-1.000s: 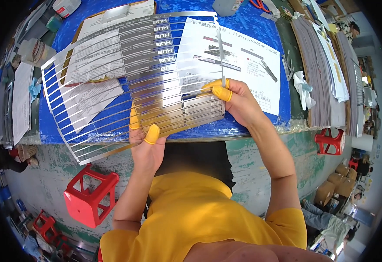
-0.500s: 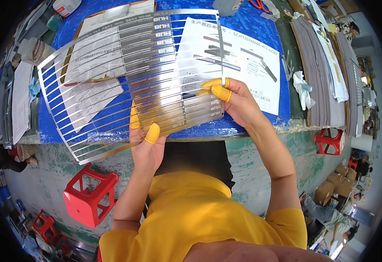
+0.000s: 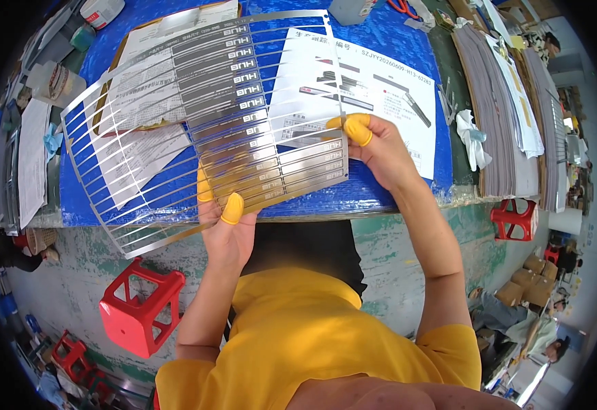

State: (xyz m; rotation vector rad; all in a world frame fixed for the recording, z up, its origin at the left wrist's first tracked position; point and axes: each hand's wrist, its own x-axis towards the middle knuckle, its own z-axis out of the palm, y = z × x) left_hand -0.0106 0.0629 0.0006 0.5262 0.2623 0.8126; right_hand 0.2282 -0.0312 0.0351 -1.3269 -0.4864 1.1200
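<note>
Between my hands a thin, shiny metal sheet [image 3: 233,126] is held up at a tilt over the blue table. Long slots run across it, and a column of etched strips fills its middle and right part. My left hand [image 3: 227,229] pinches the near edge, thumb on top and fingers behind, partly seen through the slots. On the right side edge, my right hand [image 3: 377,147] grips the sheet between thumb and forefinger. Yellow finger cots cover the thumbs and some fingertips. Beneath the sheet's right part lies a white printed page [image 3: 397,89] with pictures of dark bar-shaped parts.
A clipboard with papers [image 3: 134,51] lies under the sheet's far left. Stacks of grey sheets [image 3: 500,123] and a crumpled white tissue [image 3: 473,140] are on the right. A plastic tub [image 3: 56,82] stands at left. Red stools [image 3: 141,307] stand on the floor.
The sheet has shifted slightly left and its tilt has changed, so the glare on it is different. My right hand has moved a little up and right along its edge.
</note>
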